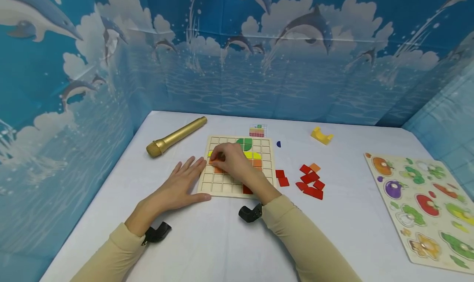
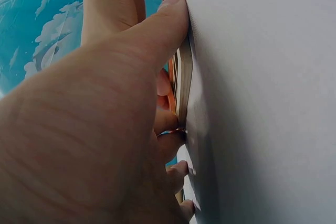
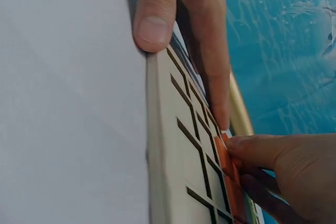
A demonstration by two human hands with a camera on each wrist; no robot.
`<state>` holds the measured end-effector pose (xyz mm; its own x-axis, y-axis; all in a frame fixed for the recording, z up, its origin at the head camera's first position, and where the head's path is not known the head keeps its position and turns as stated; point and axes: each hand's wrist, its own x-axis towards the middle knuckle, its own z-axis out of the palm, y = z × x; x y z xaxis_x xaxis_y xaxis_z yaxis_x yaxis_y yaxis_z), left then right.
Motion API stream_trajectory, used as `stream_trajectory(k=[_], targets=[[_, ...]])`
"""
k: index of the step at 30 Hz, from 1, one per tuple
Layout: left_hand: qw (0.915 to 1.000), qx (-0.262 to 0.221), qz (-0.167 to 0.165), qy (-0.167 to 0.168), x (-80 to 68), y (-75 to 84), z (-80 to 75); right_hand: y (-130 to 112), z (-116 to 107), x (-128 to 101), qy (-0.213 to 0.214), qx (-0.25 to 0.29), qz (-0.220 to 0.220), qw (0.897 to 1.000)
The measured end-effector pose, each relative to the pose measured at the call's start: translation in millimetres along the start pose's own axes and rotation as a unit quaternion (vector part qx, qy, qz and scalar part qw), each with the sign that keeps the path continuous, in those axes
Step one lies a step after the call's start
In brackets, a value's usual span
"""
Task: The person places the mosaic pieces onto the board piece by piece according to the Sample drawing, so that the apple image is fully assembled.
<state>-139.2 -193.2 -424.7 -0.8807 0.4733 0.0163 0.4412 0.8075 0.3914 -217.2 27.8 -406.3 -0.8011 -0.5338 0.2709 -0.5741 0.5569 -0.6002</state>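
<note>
A wooden grid board [image 1: 218, 187] lies on the white table, with green tiles [image 1: 244, 144] at its top, yellow tiles [image 1: 256, 155] below and orange tiles [image 1: 257, 163] under those. Near the bottom edge shows a dark red tile [image 1: 247, 190], partly covered by the right wrist. My right hand [image 1: 234, 162] reaches across the grid and pinches an orange tile [image 3: 219, 142] down at the board's left side. Fingers spread, my left hand [image 1: 179, 188] rests at the board's lower left edge, its thumb along the near corner.
Right of the board lie loose red tiles [image 1: 310, 178] with an orange one among them. A small picture card [image 1: 258, 130], a blue half-round piece [image 1: 279, 144] and a yellow curved block [image 1: 322, 136] are farther back. A gold microphone [image 1: 177, 136] lies left, a vegetable puzzle [image 1: 401, 208] far right.
</note>
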Motion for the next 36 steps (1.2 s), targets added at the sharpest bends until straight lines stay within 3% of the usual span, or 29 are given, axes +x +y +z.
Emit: stream_trajectory(k=[9,16,25,36], targets=[[1.0000,-0.001,0.005,0.002,-0.5,0.1,0.4,-5,11,-1,0.016,-0.039,-0.006,0.999],[1.0000,0.006,0.005,0.005,-0.4,-0.3,1.1,-7,5,-8,0.027,-0.037,-0.017,0.999],[1.0000,0.002,0.001,0.002,1.2,0.8,1.4,-4,-22,-29,0.027,-0.025,0.027,0.999],[0.9999,0.002,-0.008,-0.007,1.5,2.5,0.9,27,-74,-67,0.033,-0.035,0.065,0.997]])
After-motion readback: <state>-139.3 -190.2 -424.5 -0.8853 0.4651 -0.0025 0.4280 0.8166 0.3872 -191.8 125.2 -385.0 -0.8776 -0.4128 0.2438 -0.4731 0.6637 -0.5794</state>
